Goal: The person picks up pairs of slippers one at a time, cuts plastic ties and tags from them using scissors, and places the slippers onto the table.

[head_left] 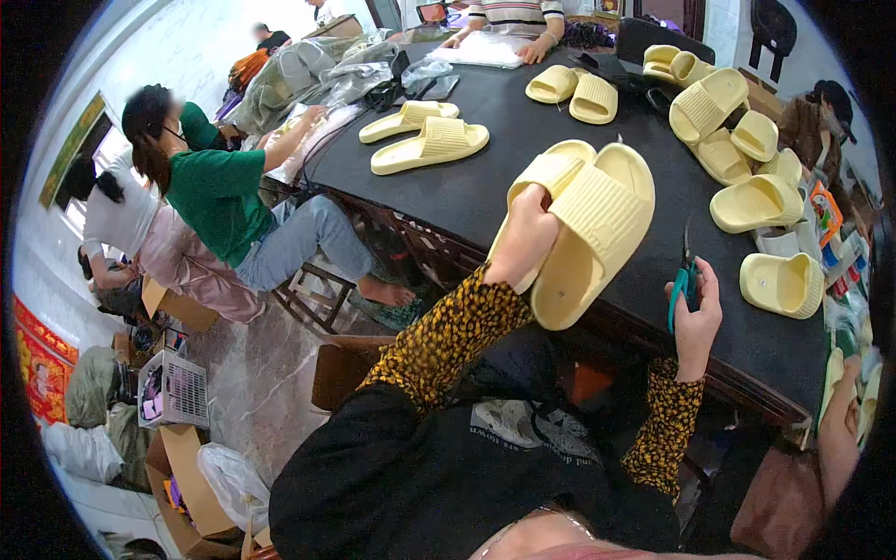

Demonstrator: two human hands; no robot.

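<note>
My left hand (527, 233) grips a pair of pale yellow slide sandals (605, 210) by their straps, holding them up above the near edge of the black table. One sandal overlaps the other, and the front one turns its ribbed strap and footbed toward me. To the right, my right hand (698, 313) is closed around the teal handles of a pair of scissors (684, 280), whose dark blades point away from me. Just beyond that hand, a single yellow sandal (782, 285) lies on the table.
Several more sandals (714, 107) are heaped along the table's right side. Two pairs stand farther back, one pair of sandals (429, 145) at left. A person in green (219, 201) sits at the left; another person's hands (537, 47) rest on clear plastic bags (481, 51) at the far edge.
</note>
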